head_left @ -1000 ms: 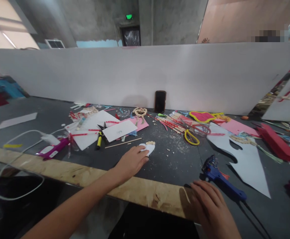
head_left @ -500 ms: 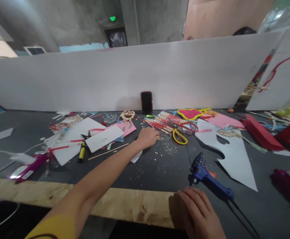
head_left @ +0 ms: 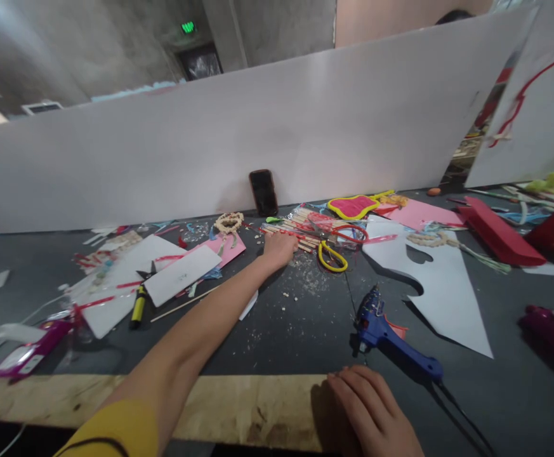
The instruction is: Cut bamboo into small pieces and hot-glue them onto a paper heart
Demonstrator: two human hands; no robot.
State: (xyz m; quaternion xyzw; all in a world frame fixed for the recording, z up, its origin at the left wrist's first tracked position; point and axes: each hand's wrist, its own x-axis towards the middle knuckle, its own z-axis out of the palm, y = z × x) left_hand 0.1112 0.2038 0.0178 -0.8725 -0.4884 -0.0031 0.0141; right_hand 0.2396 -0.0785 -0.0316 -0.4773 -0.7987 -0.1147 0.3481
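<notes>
My left hand [head_left: 280, 248] reaches out over the near end of a bundle of red-and-cream sticks [head_left: 309, 240]. Its fingertips are lost against the sticks, so whether they grip any is unclear. Yellow-and-red-handled scissors [head_left: 332, 257] lie across the sticks, just right of that hand. My right hand [head_left: 372, 406] rests at the table's front edge, fingers extended and nothing visible in it. Directly beyond it lies a blue hot glue gun [head_left: 391, 339], its cord trailing to the right.
A phone [head_left: 263, 192] leans against the white partition [head_left: 186, 146]. White cut card [head_left: 443, 292], a pink yellow-edged piece [head_left: 353, 206] and a red box-like piece [head_left: 500, 231] lie right. Left are a beaded ring [head_left: 229, 222], yellow-handled pliers [head_left: 138, 304] and a purple device [head_left: 36, 349].
My left hand has moved forward from the table's bare patch onto the sticks. The right hand stays by the glue gun. My view has tilted and shifted slightly.
</notes>
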